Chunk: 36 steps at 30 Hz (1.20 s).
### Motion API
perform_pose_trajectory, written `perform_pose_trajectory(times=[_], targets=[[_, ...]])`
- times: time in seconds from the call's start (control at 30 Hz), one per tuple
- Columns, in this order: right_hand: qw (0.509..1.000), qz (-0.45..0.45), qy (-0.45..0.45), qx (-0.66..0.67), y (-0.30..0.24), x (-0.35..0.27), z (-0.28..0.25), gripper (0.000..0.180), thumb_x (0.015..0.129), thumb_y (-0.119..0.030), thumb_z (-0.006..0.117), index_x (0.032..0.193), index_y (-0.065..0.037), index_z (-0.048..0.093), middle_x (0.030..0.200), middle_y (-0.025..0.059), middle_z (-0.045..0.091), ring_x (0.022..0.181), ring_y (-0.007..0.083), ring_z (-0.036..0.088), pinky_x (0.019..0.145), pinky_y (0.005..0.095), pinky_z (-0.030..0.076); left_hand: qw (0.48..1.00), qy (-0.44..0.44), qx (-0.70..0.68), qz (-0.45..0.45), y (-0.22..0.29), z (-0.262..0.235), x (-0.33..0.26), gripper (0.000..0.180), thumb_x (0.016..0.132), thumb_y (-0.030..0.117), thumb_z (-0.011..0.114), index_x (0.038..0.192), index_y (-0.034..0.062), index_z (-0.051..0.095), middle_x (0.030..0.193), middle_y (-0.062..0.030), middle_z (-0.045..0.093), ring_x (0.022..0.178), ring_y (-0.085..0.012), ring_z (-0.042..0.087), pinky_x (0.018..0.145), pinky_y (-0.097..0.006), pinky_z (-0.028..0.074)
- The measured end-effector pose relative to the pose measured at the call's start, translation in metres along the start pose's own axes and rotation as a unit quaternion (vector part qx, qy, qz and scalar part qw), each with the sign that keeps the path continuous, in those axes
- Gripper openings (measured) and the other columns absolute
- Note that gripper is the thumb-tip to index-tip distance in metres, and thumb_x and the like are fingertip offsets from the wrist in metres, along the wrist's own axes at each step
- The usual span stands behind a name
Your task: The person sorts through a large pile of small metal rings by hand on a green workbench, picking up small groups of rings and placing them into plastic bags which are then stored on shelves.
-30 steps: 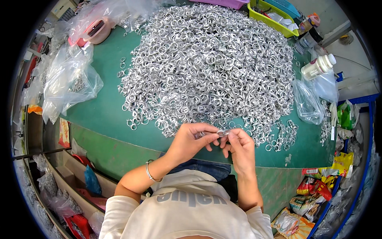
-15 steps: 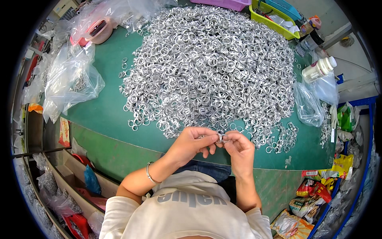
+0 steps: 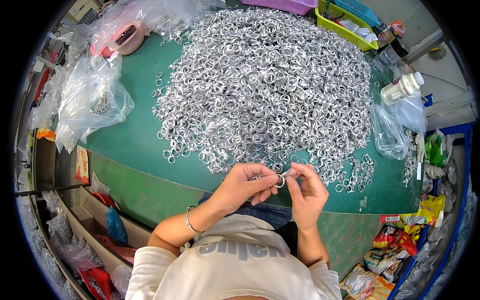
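A silver metal ring [image 3: 281,181] is between my two hands at the near edge of the pile. My left hand [image 3: 245,185] is closed, its thumb and forefinger pinching the ring's left side. A bit more silver shows between its fingers, too small to make out. My right hand [image 3: 307,194] has thumb and forefinger closed at the ring's upper right; a small shiny piece shows at those fingertips. Just beyond both hands spreads a large heap of loose silver rings [image 3: 270,90] on the green table [image 3: 145,135].
Clear plastic bags [image 3: 92,110] and a pink basket [image 3: 129,40] lie at the left. Yellow-green [image 3: 347,31] and purple [image 3: 285,5] baskets stand at the back. A white bottle [image 3: 401,89] lies at the right. Shelves with packets [image 3: 387,260] flank the lower right.
My hands have tilted, and the ring between them now stands more clearly in view. My right hand has moved slightly right, its forefinger raised more.
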State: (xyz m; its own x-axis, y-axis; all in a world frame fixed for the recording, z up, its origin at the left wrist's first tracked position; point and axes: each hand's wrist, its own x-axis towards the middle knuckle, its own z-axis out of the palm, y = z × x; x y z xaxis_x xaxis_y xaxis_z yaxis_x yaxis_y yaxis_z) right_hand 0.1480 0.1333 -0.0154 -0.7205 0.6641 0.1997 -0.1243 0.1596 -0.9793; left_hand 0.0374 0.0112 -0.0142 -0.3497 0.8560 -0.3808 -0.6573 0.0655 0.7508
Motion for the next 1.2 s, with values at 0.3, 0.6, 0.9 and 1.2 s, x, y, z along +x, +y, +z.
perform_pose_trajectory(times=[0.3, 0.6, 0.9, 1.2], targets=[[0.988, -0.116, -0.03, -0.099, 0.003, 0.003, -0.005, 0.016, 0.075, 0.014, 0.061, 0.089, 0.006, 0.063, 0.083, 0.013, 0.062, 0.076, 0.0232, 0.058, 0.068, 0.0285, 0.047, 1.0, 0.021, -0.006, 0.007, 0.002, 0.004, 0.0, 0.018, 0.09, 0.013, 0.058, 0.095, -0.0036, 0.063, 0.076, -0.0079, 0.064, 0.058, -0.0074, 0.055, 0.045, -0.019, 0.042], [0.953, -0.234, -0.114, -0.157, 0.0, 0.016, -0.018, 0.019, 0.069, 0.016, 0.061, 0.086, 0.007, 0.061, 0.079, 0.0142, 0.06, 0.07, 0.0272, 0.059, 0.06, 0.0331, 0.048, 0.995, 0.054, 0.043, 0.068, 0.0, 0.014, 0.0, 0.016, 0.09, 0.005, 0.056, 0.099, -0.0054, 0.064, 0.074, -0.0082, 0.063, 0.052, -0.0066, 0.052, 0.043, -0.019, 0.041], [0.967, -0.125, -0.195, -0.111, -0.009, 0.018, -0.034, 0.016, 0.07, 0.015, 0.061, 0.084, 0.006, 0.061, 0.079, 0.0136, 0.06, 0.068, 0.0257, 0.058, 0.06, 0.0325, 0.048, 0.983, 0.078, 0.14, 0.093, -0.005, 0.025, 0.0, 0.014, 0.089, 0.001, 0.055, 0.096, -0.0045, 0.065, 0.073, -0.0068, 0.063, 0.052, -0.0064, 0.054, 0.044, -0.019, 0.044], [0.937, -0.047, -0.15, -0.313, -0.005, 0.014, -0.049, 0.012, 0.075, 0.009, 0.061, 0.084, 0.001, 0.061, 0.081, 0.012, 0.06, 0.074, 0.0294, 0.057, 0.066, 0.0336, 0.047, 0.991, 0.079, -0.038, 0.096, -0.001, -0.001, 0.005, 0.021, 0.093, 0.007, 0.048, 0.109, -0.0028, 0.057, 0.088, -0.0093, 0.062, 0.07, -0.0117, 0.058, 0.06, -0.025, 0.051]])
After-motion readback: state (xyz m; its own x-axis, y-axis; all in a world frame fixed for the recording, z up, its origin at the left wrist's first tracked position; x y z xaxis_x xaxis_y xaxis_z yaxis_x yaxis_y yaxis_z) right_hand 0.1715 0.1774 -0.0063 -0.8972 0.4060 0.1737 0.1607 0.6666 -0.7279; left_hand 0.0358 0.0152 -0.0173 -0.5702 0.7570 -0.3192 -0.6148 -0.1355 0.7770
